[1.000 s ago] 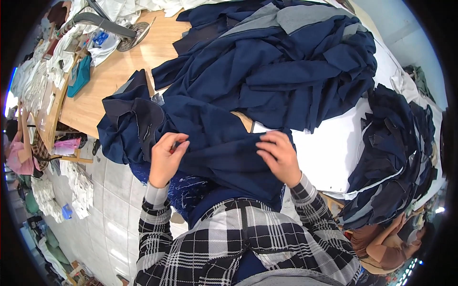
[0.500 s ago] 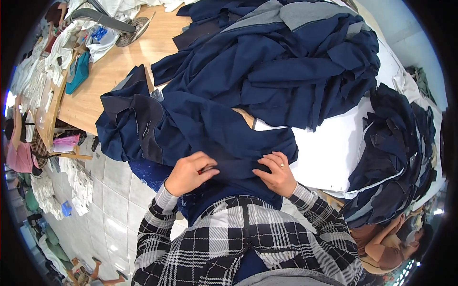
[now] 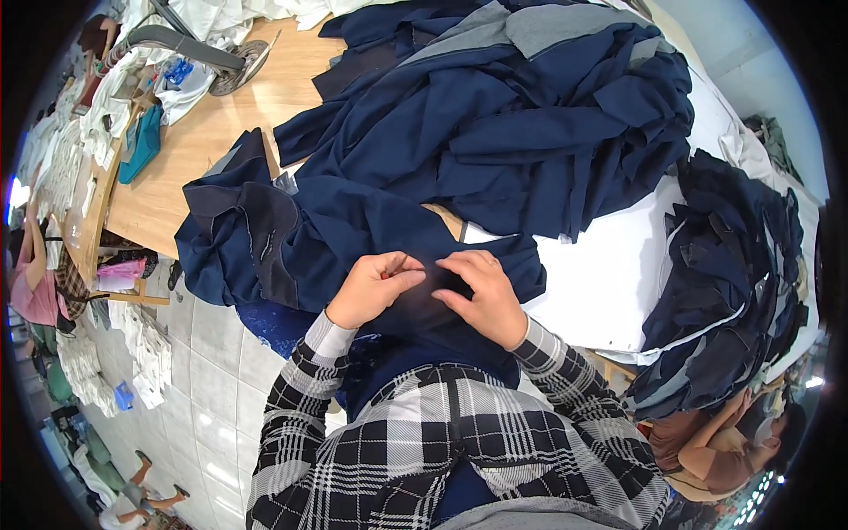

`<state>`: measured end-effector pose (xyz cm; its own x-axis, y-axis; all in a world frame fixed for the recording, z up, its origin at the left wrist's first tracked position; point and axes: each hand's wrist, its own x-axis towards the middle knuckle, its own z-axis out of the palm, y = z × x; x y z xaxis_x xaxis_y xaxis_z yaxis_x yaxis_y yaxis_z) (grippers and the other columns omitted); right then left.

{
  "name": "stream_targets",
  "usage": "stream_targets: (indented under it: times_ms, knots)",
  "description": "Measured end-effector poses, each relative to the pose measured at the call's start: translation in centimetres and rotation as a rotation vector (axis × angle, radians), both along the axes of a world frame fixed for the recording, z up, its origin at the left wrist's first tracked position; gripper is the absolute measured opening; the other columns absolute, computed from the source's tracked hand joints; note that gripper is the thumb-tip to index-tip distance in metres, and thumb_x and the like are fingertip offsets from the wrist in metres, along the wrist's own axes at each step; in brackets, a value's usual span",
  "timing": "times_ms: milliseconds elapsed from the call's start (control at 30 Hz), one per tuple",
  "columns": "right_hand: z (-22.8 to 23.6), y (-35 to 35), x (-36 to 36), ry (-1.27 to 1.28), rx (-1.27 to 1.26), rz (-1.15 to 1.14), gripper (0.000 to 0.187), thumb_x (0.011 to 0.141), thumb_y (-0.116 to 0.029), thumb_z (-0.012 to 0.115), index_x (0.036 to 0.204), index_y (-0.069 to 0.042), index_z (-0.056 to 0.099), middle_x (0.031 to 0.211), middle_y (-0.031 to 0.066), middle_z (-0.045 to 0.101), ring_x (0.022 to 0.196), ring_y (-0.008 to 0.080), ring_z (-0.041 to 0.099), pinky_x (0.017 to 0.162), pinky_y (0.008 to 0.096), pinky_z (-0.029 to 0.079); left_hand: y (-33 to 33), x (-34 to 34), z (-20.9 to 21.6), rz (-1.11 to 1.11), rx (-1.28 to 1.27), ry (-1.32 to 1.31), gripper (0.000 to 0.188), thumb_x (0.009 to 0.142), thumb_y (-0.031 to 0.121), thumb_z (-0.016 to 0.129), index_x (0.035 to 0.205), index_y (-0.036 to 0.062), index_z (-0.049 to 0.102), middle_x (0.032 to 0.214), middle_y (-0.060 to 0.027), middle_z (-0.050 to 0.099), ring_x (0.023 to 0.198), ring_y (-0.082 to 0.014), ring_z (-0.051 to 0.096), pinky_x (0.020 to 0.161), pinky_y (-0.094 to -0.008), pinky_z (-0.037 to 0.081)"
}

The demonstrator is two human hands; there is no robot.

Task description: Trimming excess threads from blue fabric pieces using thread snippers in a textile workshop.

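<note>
A dark navy garment (image 3: 349, 221) lies over the near table edge and across my lap, with a darker strip showing at its left part. Over it, my left hand (image 3: 378, 284) is closed, thumb and fingertips pinched together; whatever they hold is too small or hidden to make out. Just to the right, my right hand (image 3: 484, 296) is held with thumb and forefinger apart, its fingertips close to the left ones. Nothing shows between the right fingers.
A large heap of navy cloth with grey pieces (image 3: 530, 115) covers the far table. More dark bundles (image 3: 733, 265) hang at the right by a white surface (image 3: 592, 300). A grey metal stand (image 3: 238, 71) and teal pouch (image 3: 141, 146) are far left. Other people sit at both sides.
Both hands have risen off the near cloth and come closer together. A small dark thing with a red spot, seen in my left fingers before, no longer shows. The right thumb and forefinger have parted.
</note>
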<state>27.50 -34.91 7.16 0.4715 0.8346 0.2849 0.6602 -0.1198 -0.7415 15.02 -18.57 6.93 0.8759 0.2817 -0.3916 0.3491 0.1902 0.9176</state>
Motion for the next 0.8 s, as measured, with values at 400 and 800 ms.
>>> stream_targets:
  times_ms: [400,800]
  knots:
    - [1.7,1.1,2.1,1.213,-0.147,0.106,0.016,0.085,-0.010,0.064,0.096,0.002,0.065,0.086,0.0014,0.064,0.078,0.0052,0.057,0.072,0.0173,0.045,0.1,-1.0,0.9,0.136,-0.357,-0.069,0.013,0.087,0.013,0.062,0.092,0.0004,0.062,0.063,0.0035,0.052,0.042,-0.0030,0.038,0.039,-0.0182,0.026]
    - [2.1,0.0,2.4,1.278,-0.162,0.061,0.015,0.082,-0.004,0.065,0.096,0.003,0.065,0.085,0.0030,0.065,0.077,0.0064,0.058,0.071,0.0177,0.046,-0.2,-0.6,0.2,0.144,-0.459,-0.150,0.017,0.089,0.017,0.059,0.090,-0.0001,0.062,0.062,0.0024,0.053,0.040,-0.0039,0.038,0.037,-0.0189,0.026]
